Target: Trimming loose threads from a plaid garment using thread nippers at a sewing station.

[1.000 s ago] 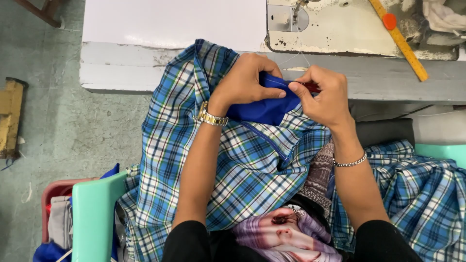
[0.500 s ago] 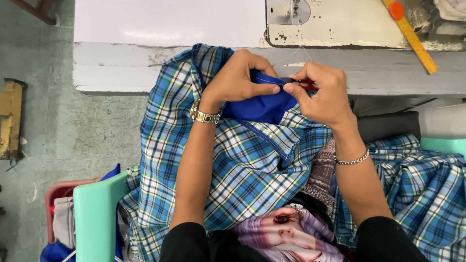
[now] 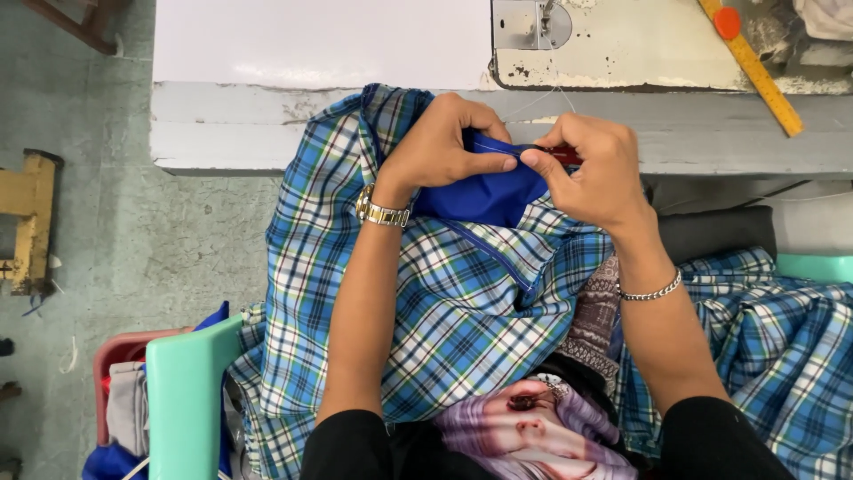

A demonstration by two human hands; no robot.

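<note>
Pinching blue fabric (image 3: 484, 191), plaid-edged.

Bare white bench (image 3: 320, 44) lies open ahead-left of my hands; sewing machine base (image 3: 613, 40) and yellow ruler (image 3: 755, 71) block the right.

Both hands (image 3: 524, 160) pinch blue fabric (image 3: 484, 191); plaid cloth (image 3: 444, 302) drapes below.
</note>
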